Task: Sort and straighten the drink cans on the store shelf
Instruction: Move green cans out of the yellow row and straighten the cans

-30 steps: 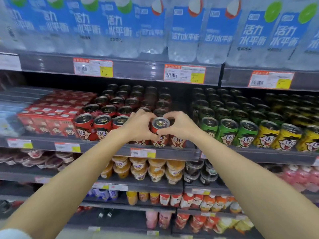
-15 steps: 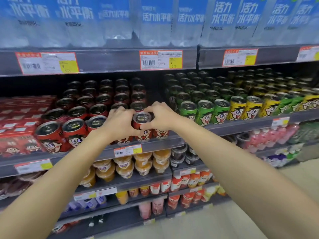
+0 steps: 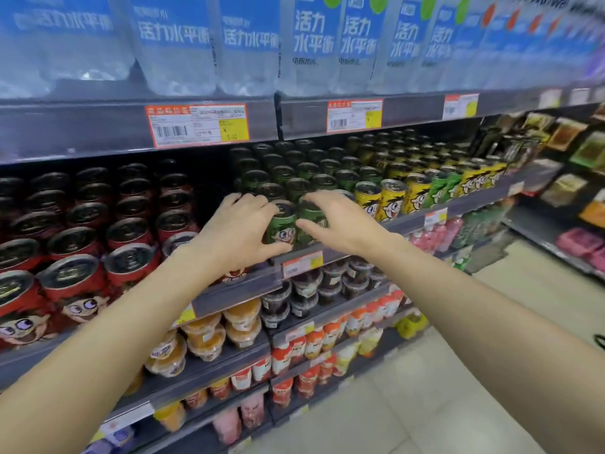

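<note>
Rows of cartoon-face drink cans fill the middle shelf (image 3: pixel 406 224): red cans (image 3: pixel 131 267) at the left, green cans (image 3: pixel 294 185) in the middle, yellow cans (image 3: pixel 368 201) to the right. My left hand (image 3: pixel 239 229) grips the front-left green can (image 3: pixel 281 229), thumb low on its front and fingers over its top. My right hand (image 3: pixel 337 221) wraps the neighbouring green can (image 3: pixel 309 224) just to the right, fingers over its rim. That second can is mostly hidden by the hand.
Large blue-labelled water bottles (image 3: pixel 314 44) stand on the shelf above, over orange price tags (image 3: pixel 198 126). Below are jelly cups (image 3: pixel 203 339), dark pudding cups (image 3: pixel 304 293) and small red-and-white bottles (image 3: pixel 314 342). Snack bags (image 3: pixel 566 188) hang on a rack at the right. Pale floor lies at bottom right.
Both hands let go of the red can and moved right onto the two front green cans. The camera view swung to the right along the shelf.
</note>
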